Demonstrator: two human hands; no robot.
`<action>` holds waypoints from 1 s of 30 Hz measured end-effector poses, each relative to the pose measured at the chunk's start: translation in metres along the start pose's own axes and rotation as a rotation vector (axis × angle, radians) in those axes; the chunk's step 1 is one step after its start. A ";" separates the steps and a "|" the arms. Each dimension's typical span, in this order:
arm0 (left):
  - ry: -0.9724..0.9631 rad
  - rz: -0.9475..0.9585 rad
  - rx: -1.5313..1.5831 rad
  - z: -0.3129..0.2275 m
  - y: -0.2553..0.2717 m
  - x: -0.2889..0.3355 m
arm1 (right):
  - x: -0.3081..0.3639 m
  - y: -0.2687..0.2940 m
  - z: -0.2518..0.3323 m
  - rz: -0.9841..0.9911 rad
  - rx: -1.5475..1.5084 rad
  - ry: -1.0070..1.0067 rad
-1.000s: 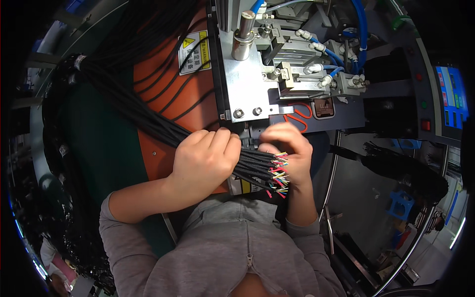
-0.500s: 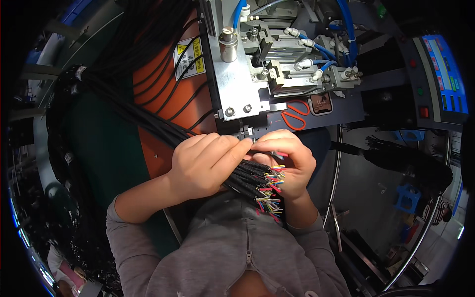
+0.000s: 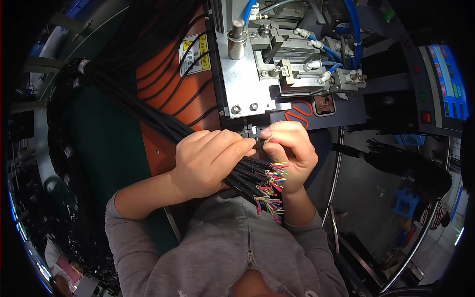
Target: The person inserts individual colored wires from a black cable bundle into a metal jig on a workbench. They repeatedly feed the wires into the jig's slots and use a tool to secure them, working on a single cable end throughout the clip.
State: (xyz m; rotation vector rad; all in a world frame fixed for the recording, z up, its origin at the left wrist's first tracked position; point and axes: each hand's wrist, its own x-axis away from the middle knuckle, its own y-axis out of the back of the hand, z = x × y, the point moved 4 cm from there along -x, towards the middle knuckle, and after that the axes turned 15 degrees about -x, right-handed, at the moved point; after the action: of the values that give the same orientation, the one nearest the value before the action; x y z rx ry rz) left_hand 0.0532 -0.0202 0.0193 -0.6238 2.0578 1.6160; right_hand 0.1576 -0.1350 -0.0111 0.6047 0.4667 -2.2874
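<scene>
My left hand [image 3: 210, 161] is wrapped round a bundle of black braided cables [image 3: 246, 174], its thumb and index finger stretched toward a small black fixture [image 3: 249, 132] under the machine. Thin coloured wire ends [image 3: 269, 200], red, yellow, blue and white, fan out of the bundle on its right side. Close to the fixture, my right hand [image 3: 296, 156] pinches a few thin wires [image 3: 269, 139] between thumb and index finger. My fingers partly hide where these wires join their cable.
A metal machine [image 3: 245, 91] with pneumatic cylinders and blue hoses stands ahead. Red-handled scissors [image 3: 299, 115] and a phone [image 3: 324, 105] lie right of it. Black cables [image 3: 153, 116] run in from the left over an orange surface [image 3: 157, 141]. A lit screen [image 3: 449, 81] stands far right.
My right hand's fingers have lifted and opened out slightly, and the wires between them now show. My left hand keeps its hold on the bundle. The whole view has shifted a little.
</scene>
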 end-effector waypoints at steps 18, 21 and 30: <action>-0.060 0.132 -0.210 -0.008 -0.010 0.010 | 0.001 0.024 -0.012 0.177 0.063 -0.492; -0.077 0.166 -0.261 -0.009 -0.016 0.011 | 0.001 0.019 -0.016 0.158 0.294 -0.345; -0.012 0.272 -0.318 -0.009 -0.022 0.009 | 0.005 0.004 -0.019 0.159 0.476 -0.282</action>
State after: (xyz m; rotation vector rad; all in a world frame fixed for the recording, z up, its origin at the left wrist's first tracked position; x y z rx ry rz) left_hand 0.0587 -0.0344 -0.0007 -0.4474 1.9589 2.1234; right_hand 0.1630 -0.1310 -0.0301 0.5091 -0.2622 -2.2869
